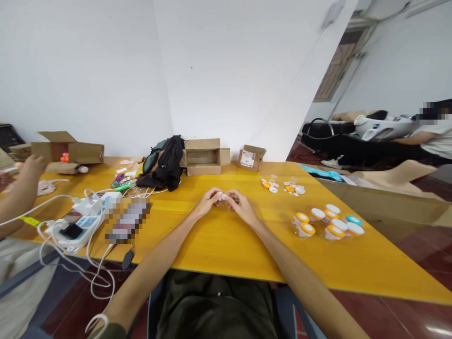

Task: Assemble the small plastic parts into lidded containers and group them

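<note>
Clock positions are read from the pair of hands, with twelve o'clock toward the wall. We see the left hand (208,201) and right hand (240,203) meeting above the table (219,249), fingers curled nearly closed, fingertips of both pinching one small clear piece (222,197) between them; its exact form is too small for us to tell.

Writing: we find one white label on the small box (256,162) at one o'clock, its print too small to read, and one yellow tag (29,220) on a cable at nine o'clock, on which we make out no words. The screen of the phone (129,220), just below nine o'clock, is masked.

Counts: at three o'clock we count nine lidded jars (334,230), namely four with orange lids, four with white and one with teal. Between two and three, nearer the hands, lie two clusters of loose parts (273,189), orange, white and clear. One open carton (203,168) stands at eleven o'clock; one dark backpack (168,165) lies at ten, next to it. One power strip (83,228), bearing plugs and white cables, lies at nine, beyond the phone. One dark fob (127,259) hangs at eight, by the table edge.
</note>
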A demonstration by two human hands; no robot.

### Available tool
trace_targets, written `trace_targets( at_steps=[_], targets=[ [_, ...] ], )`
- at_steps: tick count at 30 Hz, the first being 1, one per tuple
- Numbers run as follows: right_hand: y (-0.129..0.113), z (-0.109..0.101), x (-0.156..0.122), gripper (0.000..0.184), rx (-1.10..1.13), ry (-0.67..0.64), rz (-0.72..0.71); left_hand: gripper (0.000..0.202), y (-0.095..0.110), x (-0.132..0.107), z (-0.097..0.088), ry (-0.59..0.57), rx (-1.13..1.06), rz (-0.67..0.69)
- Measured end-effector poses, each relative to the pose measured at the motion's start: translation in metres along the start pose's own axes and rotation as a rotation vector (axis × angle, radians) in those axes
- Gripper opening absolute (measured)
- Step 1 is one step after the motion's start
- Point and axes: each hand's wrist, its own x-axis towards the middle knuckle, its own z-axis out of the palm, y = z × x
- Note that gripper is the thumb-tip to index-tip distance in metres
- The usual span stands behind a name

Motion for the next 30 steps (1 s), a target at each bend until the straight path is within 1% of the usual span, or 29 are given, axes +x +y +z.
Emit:
trace_targets(
  at_steps=[4,8,15,19,23,27,30],
  targets=[
    [0.001,0.001,0.0,0.036,-0.079,0.03,-0.066,0.042,0.0,0.001,0.0,-0.005,-0.024,-0.016],
    [0.001,0.001,-0.002,0.029,-0.152,0.02,-0.138,0.044,0.002,0.0,0.001,0.007,-0.04,-0.027],
    [0.005,-0.004,-0.006,0.018,-0.337,0.016,-0.307,0.044,0.006,-0.002,0.003,0.02,-0.04,-0.06],
    [0.003,-0.005,-0.007,0.019,-0.413,0.001,-0.367,0.045,0.007,-0.003,0.005,0.019,-0.023,-0.07],
    [0.003,-0.005,-0.007,0.021,-0.408,0.017,-0.347,0.045,0.009,-0.004,0.006,0.023,-0.008,-0.077],
    [0.005,-0.004,-0.006,0.019,-0.367,0.058,-0.249,0.044,0.009,-0.003,0.005,0.002,-0.023,-0.061],
    [0.004,-0.002,-0.005,0.021,-0.329,0.081,-0.174,0.045,0.009,-0.003,0.004,-0.028,-0.025,-0.023]
  ],
)
